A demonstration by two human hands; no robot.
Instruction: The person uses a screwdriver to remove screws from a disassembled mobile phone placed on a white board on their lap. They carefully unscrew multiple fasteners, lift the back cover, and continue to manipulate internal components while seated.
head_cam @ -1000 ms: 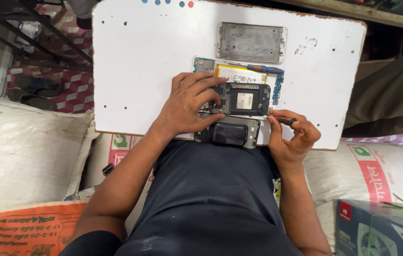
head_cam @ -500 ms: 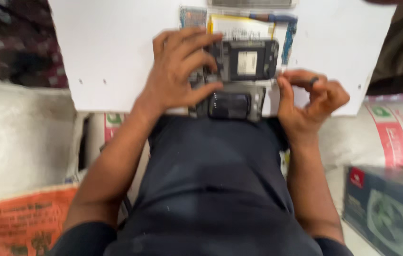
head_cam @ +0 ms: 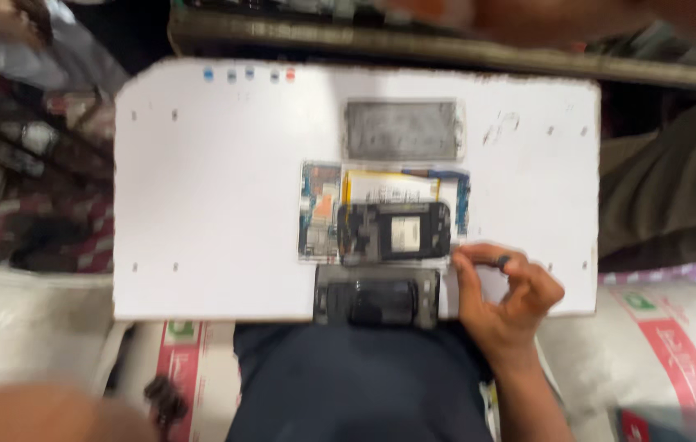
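- right hand point(head_cam: 505, 296) at near right of white board point(head_cam: 209, 205), fingers pinched on small dark tool point(head_cam: 502, 261)
- opened phone point(head_cam: 385, 214) mid-board, just left of it
- left hand: grip can't tell

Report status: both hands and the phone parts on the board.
Right hand pinching a small dark tool beside the opened phone. Left hand off the board, blurred at bottom left. Nothing blocking the phone parts.

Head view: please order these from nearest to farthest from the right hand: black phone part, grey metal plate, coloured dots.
From the right hand:
1. Black phone part, just left of it.
2. Grey metal plate, farther up the board.
3. Coloured dots, far top left.
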